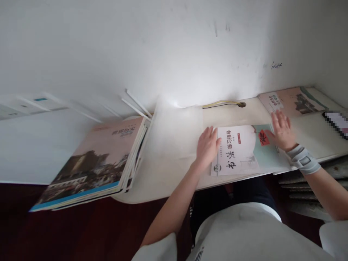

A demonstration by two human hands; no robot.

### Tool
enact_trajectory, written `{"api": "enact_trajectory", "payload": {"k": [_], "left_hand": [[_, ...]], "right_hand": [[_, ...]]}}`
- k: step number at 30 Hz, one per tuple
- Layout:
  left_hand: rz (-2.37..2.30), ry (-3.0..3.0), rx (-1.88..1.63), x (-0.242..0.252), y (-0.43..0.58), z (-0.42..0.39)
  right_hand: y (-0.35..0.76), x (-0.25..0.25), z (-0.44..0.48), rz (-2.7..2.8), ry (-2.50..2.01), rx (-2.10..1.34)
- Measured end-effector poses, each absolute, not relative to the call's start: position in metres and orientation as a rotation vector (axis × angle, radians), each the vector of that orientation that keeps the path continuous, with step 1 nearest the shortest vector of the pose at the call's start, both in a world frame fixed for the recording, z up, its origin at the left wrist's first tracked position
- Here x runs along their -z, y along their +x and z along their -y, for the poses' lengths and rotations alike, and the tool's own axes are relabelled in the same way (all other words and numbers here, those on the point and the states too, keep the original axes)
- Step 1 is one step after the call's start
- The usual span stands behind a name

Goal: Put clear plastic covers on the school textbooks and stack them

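White shirt cloth (239, 232) fills the nearest part of the view, with the table (168, 170) just beyond it. Along the table's near edge, on the right half, lies a booklet (241, 156) with a white and green cover, closed and face up. At its left end is the left hand (208, 145), palm down, fingers close together; at its right end is the right hand (283, 131), fingers loosely spread, thumb beside the red mark. Neither pinches anything that I can see. The step in hand looks like steadying or squaring the booklet; shifting it further would call for even pressure from both ends, and lifting it for fingertips under an edge. To the left leans a skewed stack of books (89, 163). Farther right lies another book (293, 101), near the wall (174, 54).
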State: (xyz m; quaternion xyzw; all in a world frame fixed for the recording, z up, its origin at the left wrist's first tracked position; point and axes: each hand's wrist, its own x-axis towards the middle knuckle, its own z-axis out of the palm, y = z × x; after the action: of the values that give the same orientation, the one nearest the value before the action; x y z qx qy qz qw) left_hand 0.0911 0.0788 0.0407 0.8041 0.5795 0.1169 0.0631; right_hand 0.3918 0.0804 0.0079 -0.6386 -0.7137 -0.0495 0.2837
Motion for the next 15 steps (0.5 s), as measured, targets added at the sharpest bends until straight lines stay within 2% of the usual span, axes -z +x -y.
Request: {"api": "enact_trajectory", "payload": {"k": [7, 11, 15], "left_hand": [[-1.348, 2.668, -0.066, -0.009, 0.171, -0.065], [-1.429, 2.560, 0.039, 0.003, 0.150, -0.086], [-1.736, 2.393, -0.034, 0.000, 0.105, -0.115]], "right_hand": [[0.331, -0.001, -0.051, 2.434, -1.531, -0.030], [0.368, 0.015, -0.060, 2.493, -1.578, -0.100], [0.426, 0.016, -0.067, 2.246, -1.964, -0.033]]}}
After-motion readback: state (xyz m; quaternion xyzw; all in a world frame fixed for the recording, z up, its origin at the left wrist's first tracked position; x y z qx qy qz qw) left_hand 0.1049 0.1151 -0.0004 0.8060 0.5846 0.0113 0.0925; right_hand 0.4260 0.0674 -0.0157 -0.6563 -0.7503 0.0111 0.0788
